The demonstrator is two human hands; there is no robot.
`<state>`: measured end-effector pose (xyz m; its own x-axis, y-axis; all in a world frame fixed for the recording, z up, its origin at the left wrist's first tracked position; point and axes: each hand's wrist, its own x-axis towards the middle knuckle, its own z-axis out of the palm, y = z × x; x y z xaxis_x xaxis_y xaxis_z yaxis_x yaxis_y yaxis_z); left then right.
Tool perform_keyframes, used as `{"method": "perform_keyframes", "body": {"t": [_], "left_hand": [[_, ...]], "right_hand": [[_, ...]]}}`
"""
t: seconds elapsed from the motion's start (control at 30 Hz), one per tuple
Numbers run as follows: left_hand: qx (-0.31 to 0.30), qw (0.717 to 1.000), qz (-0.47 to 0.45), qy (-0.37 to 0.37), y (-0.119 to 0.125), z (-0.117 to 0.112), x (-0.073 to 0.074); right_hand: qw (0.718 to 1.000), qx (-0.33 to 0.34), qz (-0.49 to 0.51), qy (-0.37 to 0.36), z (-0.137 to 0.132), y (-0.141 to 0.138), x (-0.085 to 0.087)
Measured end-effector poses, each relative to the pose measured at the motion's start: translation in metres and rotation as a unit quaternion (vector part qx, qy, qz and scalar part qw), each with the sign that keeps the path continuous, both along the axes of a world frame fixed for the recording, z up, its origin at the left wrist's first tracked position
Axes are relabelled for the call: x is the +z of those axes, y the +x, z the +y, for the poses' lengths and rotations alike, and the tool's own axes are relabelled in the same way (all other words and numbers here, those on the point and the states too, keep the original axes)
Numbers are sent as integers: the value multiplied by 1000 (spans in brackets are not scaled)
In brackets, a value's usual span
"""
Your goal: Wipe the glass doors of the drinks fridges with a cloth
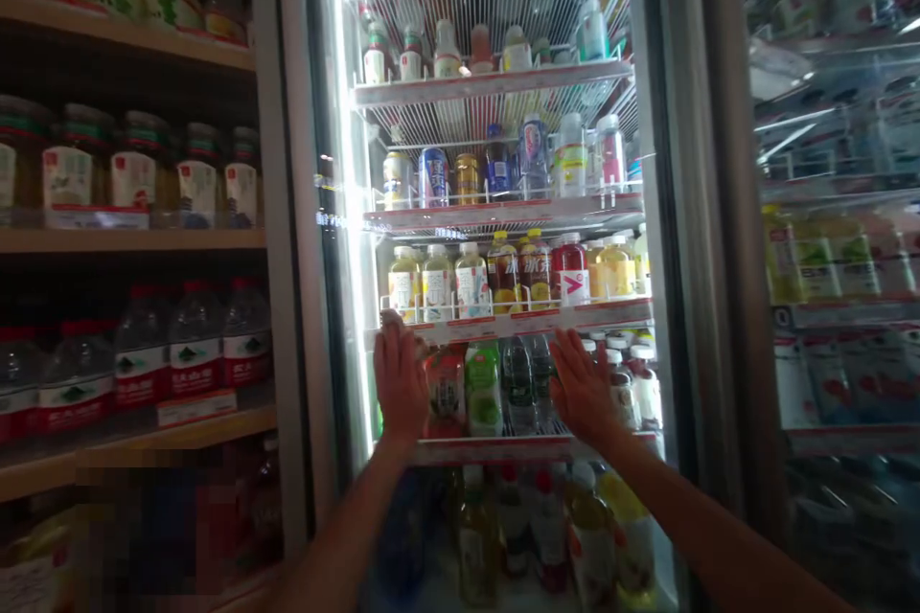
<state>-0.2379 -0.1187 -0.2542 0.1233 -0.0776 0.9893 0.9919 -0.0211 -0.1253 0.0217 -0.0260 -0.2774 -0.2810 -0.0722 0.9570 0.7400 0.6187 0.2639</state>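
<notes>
Left hand (401, 378): raised at the wire-fronted shelf (503, 323); grip cannot be told. Between hands, below that shelf: smooth, rounded plastic bottles (483, 388), upright. Right hand (581, 383): fingers extended, slightly spread, near the shelf's flat edge.

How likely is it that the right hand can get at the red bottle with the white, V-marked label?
Probably yes, though I cannot tell whether glass intervenes: the right hand appears just below the red bottle, and it would have to rise past the shelf's red-and-white front strip.
</notes>
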Motion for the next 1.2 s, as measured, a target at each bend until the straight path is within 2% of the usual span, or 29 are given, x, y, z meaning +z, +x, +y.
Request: {"method": "perform_keyframes", "body": {"t": [0.07, 0.13, 0.2, 0.23, 0.3, 0.37, 0.43, 0.47, 0.5, 0.57, 0.63, 0.7, 0.73, 0.8, 0.87, 0.93, 0.97, 1.03, 1.13, 1.2], "left_hand": [[-7, 999, 42, -15, 24, 10, -4], [-16, 985, 161, -64, 47, 19, -8], [-21, 960, 259, -104, 54, 23, -2], [-22, 954, 279, -111, 50, 22, 6], [-23, 970, 226, -88, 33, 18, 30], [-27, 997, 71, -16, 18, 15, 56], [-30, 997, -59, 51, 19, 18, 73], [-31, 995, -69, 58, 27, 23, 75], [-33, 998, -32, 44, 40, 28, 74], [-36, 989, 138, -33, 72, 40, 64], [-31, 941, 315, -123, 100, 49, 56], [-20, 901, 396, -178, 111, 53, 61], [-14, 902, 390, -186, 108, 53, 70], [-10, 940, 304, -157, 87, 48, 96], [-14, 984, 162, -76, 60, 43, 121], [-20, 998, 53, 7, 42, 41, 136], [-21, 999, 38, 29, 40, 41, 137], [-19, 997, 77, 27, 51, 45, 129], [-10, 969, 238, -58, 83, 55, 111], [7, 943, 312, -117, 90, 54, 110]], "right_hand": [[1000, -1, 10, -4, -1, -3, -2], [1000, -1, 2, -7, -1, -3, -3], [1000, 2, -12, -9, 1, 4, -2], [1000, 3, -10, -9, 3, 9, 0], [1000, 1, 22, -9, 8, 22, 4], [997, -6, 72, -11, 14, 33, 9], [995, -9, 101, -17, 18, 39, 13], [994, -9, 105, -19, 19, 40, 15], [994, -10, 108, -20, 20, 41, 16], [994, -17, 107, -19, 21, 40, 16], [995, -28, 99, -9, 23, 42, 15], [996, -40, 74, 3, 26, 46, 13], [997, -45, 59, 8, 28, 49, 12], [998, -50, 44, 9, 29, 53, 9], [998, -45, 52, 3, 27, 54, 8], [997, -33, 66, -3, 23, 52, 12], [997, -28, 69, -3, 20, 49, 16], [998, -20, 61, 5, 16, 43, 28], [999, -17, 43, 26, 14, 33, 53], [999, -21, 29, 36, 17, 30, 65]]}}
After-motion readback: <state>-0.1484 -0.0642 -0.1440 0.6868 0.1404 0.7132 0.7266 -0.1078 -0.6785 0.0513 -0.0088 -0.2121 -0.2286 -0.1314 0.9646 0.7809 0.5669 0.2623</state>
